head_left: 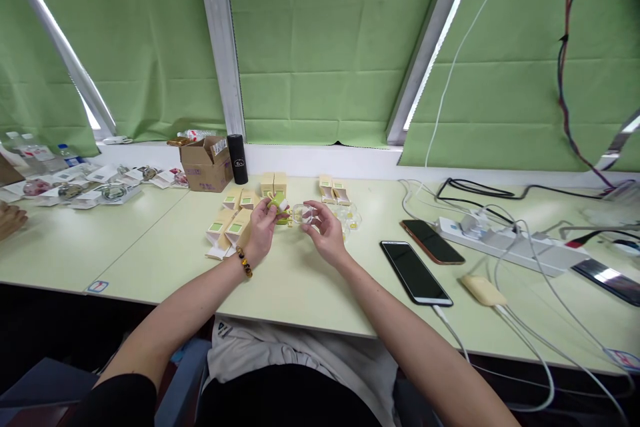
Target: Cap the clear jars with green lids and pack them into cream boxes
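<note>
Above the table, my left hand (262, 233) is closed on a small green and white item (278, 203), whose exact kind I cannot make out. Facing it, my right hand (326, 231) pinches a clear plastic case (301, 213) between thumb and fingers. The two items are close together; whether they touch is too small to tell. Beside my left hand are several small cream boxes (217, 232) with green windows, some with open flaps. Behind my right hand lie several clear plastic cases (353, 215) with yellowish parts.
Two phones (416, 273), a cream power bank (483, 290) and a white power strip (515, 245) with cables lie to the right. Behind are a cardboard box (206, 167) and black bottle (237, 159). Another person's hand (11, 219) appears at far left, near white packages (75, 188).
</note>
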`<state>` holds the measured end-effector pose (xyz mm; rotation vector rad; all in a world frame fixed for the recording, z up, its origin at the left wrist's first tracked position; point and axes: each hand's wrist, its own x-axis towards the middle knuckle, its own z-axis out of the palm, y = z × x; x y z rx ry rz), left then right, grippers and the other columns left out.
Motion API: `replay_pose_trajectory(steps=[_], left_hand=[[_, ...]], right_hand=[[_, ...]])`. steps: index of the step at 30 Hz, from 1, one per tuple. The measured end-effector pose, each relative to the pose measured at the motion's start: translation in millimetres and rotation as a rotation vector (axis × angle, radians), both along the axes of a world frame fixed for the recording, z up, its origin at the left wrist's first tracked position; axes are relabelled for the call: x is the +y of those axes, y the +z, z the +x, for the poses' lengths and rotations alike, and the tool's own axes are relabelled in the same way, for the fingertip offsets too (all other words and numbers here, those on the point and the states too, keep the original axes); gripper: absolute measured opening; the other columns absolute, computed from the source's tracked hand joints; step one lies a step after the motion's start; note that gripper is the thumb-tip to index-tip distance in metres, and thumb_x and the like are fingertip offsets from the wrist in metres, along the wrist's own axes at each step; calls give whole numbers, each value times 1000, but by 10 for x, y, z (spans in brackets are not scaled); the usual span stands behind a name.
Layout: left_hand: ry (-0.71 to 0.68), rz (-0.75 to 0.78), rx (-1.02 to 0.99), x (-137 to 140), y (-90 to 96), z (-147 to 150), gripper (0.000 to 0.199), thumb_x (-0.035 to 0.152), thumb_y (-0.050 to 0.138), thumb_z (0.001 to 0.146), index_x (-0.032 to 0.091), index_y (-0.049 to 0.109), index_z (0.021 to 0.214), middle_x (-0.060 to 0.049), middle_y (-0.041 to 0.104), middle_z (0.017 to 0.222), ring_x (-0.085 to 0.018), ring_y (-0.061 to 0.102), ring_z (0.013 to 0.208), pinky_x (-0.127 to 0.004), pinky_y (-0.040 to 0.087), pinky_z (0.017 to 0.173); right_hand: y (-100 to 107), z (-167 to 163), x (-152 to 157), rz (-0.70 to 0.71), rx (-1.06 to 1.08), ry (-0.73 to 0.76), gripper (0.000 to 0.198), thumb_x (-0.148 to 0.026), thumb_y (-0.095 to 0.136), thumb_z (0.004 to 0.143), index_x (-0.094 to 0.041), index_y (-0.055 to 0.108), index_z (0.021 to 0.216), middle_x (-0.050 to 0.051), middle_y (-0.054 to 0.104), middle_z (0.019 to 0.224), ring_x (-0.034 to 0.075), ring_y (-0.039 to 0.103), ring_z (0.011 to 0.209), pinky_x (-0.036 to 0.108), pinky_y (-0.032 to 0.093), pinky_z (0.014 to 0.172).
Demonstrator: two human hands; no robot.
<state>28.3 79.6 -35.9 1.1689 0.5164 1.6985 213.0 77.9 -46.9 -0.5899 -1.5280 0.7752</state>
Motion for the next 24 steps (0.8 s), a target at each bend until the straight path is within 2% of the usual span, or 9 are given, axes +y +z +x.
replay_pose_trajectory(steps=[6, 12, 18, 24], left_hand=[[21, 6, 54, 27, -38, -11, 45, 47, 82, 92, 20, 65, 124, -9, 72, 119, -21, 69, 110, -35, 57, 97], [43, 47, 116, 39, -32, 14, 44, 50, 80, 92, 20, 68, 124, -9, 74, 121, -23, 69, 113, -36, 54, 101], [23, 32, 150, 41, -50, 20, 47, 51, 78, 94, 20, 68, 128, -10, 76, 122, -22, 71, 112, -35, 54, 101], [-17, 4, 151, 36, -71, 47, 49, 50, 84, 88, 19, 71, 124, -10, 75, 125, -23, 70, 118, -35, 53, 105]], right_hand=[[-24, -13, 50, -234, 151, 153, 61, -49, 88, 83, -29, 61, 134, 10, 75, 123, 24, 69, 107, 37, 65, 82], [-56, -43, 64, -435, 302, 332, 51, -52, 92, 80, -27, 66, 115, 5, 81, 108, 24, 77, 101, 45, 68, 88], [-59, -45, 49, -472, 288, 438, 45, -52, 90, 82, -25, 72, 113, 5, 81, 104, 22, 79, 91, 40, 68, 83], [-77, -55, 58, -436, 268, 422, 44, -54, 88, 84, -24, 74, 114, 6, 81, 103, 21, 78, 87, 35, 66, 73]])
